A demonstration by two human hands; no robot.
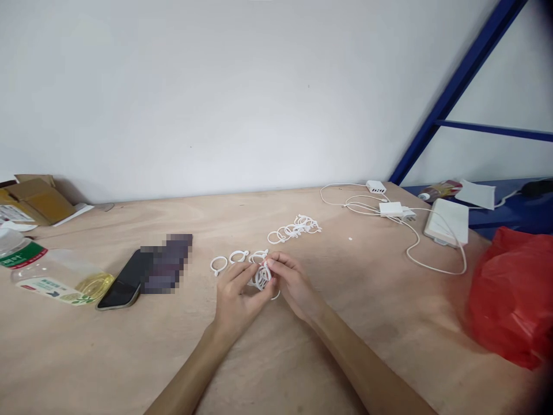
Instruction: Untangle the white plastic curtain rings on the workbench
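Observation:
Both hands meet over the middle of the table, working on a white plastic ring (267, 271) with a small eyelet, like a curtain ring. My left hand (237, 294) is closed, its thumb and fingers gripping the ring from the left. My right hand (294, 282) pinches the same ring at its top, around the eyelet. More white rings lie under and behind the fingers, partly hidden. Just left of them rest a single ring (219, 264) and another ring (238, 256). Farther back, a row of overlapping rings (296, 229) lies on the wood.
On the left are a plastic bottle (43, 274), a phone (123, 280) and a cardboard box (38, 199). White cables (367, 210), a charger (391, 209) and a white box (447, 222) lie at the back right. A red plastic bag (512, 297) stands at the right edge.

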